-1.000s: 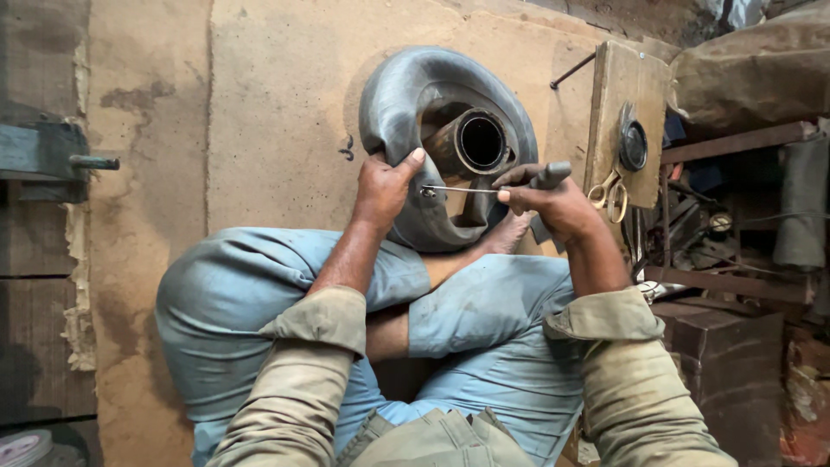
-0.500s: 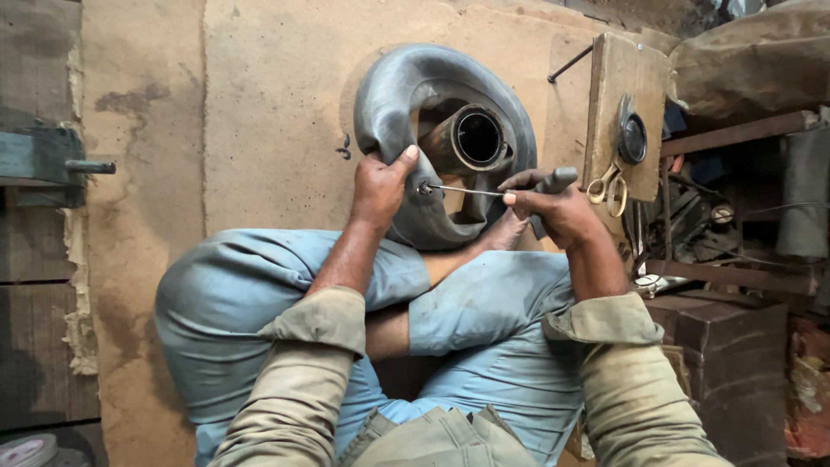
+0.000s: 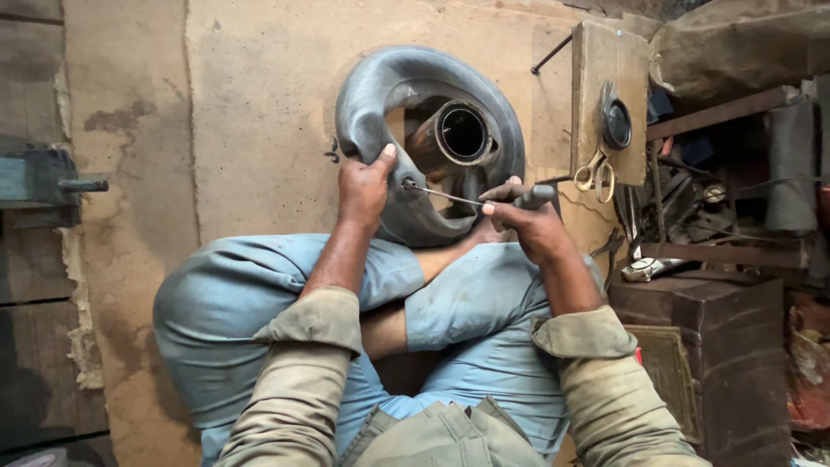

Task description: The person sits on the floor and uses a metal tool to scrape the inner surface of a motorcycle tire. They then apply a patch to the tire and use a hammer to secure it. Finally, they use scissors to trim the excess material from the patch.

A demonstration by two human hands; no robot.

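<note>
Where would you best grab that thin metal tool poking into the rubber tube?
By its thick grey handle, from the right side, as the right hand does now. The thin shaft is too slim to grip firmly, and its tip meets the rubber tube beside the left hand.

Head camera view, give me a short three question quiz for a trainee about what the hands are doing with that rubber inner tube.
1. True or false: the left hand rests on the grey inner tube.
2. Which hand holds the thin metal tool? A) left B) right C) neither
3. Fill in: the yellow-handled scissors hang on the ____ board to the right of the tube.

Key
1. True: it grips the tube beside the tool's tip.
2. B: the right hand holds the tool's handle, its tip pointing at the tube near the left thumb.
3. Wooden.
</note>
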